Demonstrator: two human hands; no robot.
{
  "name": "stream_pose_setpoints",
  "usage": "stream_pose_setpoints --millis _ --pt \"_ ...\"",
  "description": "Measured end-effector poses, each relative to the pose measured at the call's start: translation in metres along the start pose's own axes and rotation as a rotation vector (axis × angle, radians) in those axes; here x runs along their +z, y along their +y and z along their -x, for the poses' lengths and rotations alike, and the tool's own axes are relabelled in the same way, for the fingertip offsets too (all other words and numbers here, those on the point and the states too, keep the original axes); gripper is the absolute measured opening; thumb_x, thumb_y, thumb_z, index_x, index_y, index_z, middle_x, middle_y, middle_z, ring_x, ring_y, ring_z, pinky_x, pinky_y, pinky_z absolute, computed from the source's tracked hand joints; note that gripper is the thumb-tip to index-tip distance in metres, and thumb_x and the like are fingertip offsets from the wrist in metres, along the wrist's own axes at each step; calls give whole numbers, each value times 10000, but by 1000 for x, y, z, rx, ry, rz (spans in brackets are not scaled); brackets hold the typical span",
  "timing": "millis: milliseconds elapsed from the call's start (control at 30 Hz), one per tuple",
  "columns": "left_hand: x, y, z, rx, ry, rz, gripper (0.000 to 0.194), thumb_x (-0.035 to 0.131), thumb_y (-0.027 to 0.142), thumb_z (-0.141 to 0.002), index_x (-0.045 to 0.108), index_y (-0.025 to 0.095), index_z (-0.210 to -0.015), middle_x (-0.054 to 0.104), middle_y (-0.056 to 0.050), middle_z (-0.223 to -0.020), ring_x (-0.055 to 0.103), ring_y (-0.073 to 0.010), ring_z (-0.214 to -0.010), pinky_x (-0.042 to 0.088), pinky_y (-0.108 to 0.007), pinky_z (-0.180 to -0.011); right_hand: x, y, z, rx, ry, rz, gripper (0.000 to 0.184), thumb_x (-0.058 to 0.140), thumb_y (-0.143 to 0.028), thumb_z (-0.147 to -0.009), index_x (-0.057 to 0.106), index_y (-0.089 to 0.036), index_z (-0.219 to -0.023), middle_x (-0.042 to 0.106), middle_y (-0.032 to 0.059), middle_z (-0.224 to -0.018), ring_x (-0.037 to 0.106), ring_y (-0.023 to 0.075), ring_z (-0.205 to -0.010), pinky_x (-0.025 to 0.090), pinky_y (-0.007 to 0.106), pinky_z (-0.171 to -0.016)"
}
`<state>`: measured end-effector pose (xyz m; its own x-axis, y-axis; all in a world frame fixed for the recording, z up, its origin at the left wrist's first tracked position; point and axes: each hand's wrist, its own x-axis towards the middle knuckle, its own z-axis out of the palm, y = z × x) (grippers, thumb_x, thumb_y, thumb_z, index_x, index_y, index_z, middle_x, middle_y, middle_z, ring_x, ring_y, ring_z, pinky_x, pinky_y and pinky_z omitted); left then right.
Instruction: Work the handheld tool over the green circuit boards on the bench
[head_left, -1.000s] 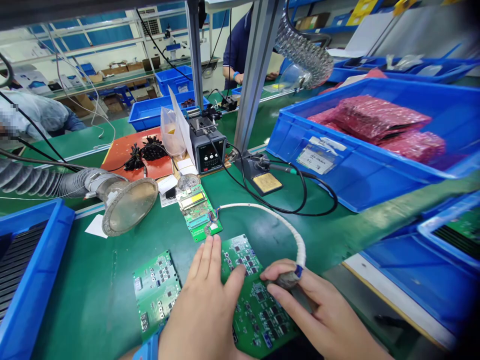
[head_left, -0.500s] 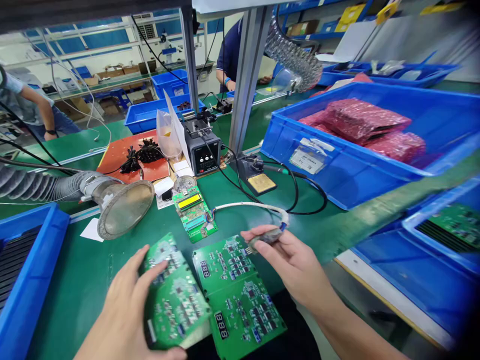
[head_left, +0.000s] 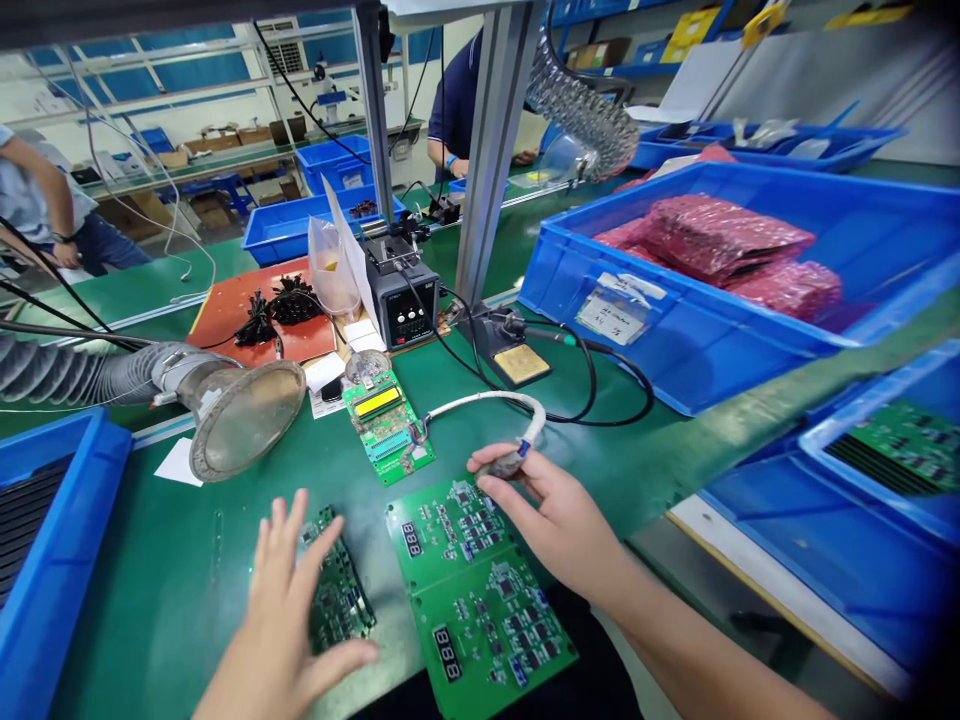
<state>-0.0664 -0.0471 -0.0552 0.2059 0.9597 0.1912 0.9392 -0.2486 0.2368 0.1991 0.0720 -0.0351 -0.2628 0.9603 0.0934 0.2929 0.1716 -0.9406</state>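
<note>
My left hand (head_left: 289, 610) lies with spread fingers over a green circuit board (head_left: 339, 592) that is tilted up on edge on the green mat. My right hand (head_left: 551, 515) pinches a grey probe plug (head_left: 504, 464) at the end of a white wrapped cable (head_left: 491, 402). That cable runs to a small green tester board with a yellow display (head_left: 384, 424). A double green circuit board with digit displays (head_left: 472, 590) lies flat between my hands, just below the plug.
A fume extractor funnel (head_left: 244, 418) on a grey hose sits at the left. A soldering station (head_left: 405, 300) and iron stand (head_left: 514, 350) are behind. Blue bins (head_left: 697, 345) with pink bags stand at the right, another blue bin (head_left: 52, 560) at the left. People work at the benches behind.
My left hand moved off the double board, picked up the left board and tipped it on edge. My right hand lifted the plug off the board and drew it back toward the tester.
</note>
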Motion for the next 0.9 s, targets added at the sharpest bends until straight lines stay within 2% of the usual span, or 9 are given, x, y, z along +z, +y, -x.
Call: stream_pose_setpoints --millis 67,133,233,333,500,667,900 --pt "0 30 -15 116 37 77 773 695 540 -786 334 234 -1397 152 -161 -1550 103 -447 -1405 223 -696 -1057 0 -1 0 -36 3 46 147 521 -288 -891 607 -223 -991 675 29 -961 629 190 -904 499 333 -832" --pt "5 56 -27 219 6 135 691 677 566 -788 411 259 -1347 259 -118 -1526 156 -418 -1406 272 -663 -1058 0 -2 0 -79 5 86 140 518 -271 -895 601 -219 -995 675 25 -954 627 179 -901 501 311 -831" --pt "15 79 -37 295 -54 154 657 680 585 -768 481 243 -1292 360 -104 -1481 252 -375 -1391 321 -615 -1064 0 -4 -1 -131 4 123 126 512 -240 -898 595 -215 -990 675 17 -938 629 164 -887 504 278 -814" --pt "19 81 -39 294 -74 155 628 670 583 -768 515 234 -1266 385 -96 -1468 306 -347 -1374 317 -601 -1078 2 -3 -3 -165 8 146 110 512 -216 -894 596 -212 -965 673 10 -910 631 154 -855 503 258 -787" --pt "17 74 -39 296 -49 188 555 593 551 -839 497 249 -1295 359 -55 -1487 305 -290 -1382 306 -554 -1109 5 2 -8 -203 50 158 75 524 -202 -879 599 -210 -876 660 -2 -821 620 147 -759 494 242 -713" --pt "18 68 -41 374 -66 198 575 601 525 -852 456 252 -1338 315 -55 -1508 312 -295 -1376 344 -565 -1084 6 5 -9 -188 43 137 78 529 -202 -888 606 -211 -885 668 -3 -842 624 145 -776 484 235 -721" --pt "17 74 -41 321 -68 240 543 690 429 -766 525 228 -1243 369 -97 -1465 343 -327 -1348 349 -609 -1059 -1 3 -7 -159 -22 98 79 532 -225 -898 607 -207 -915 670 6 -868 628 154 -801 490 250 -737"
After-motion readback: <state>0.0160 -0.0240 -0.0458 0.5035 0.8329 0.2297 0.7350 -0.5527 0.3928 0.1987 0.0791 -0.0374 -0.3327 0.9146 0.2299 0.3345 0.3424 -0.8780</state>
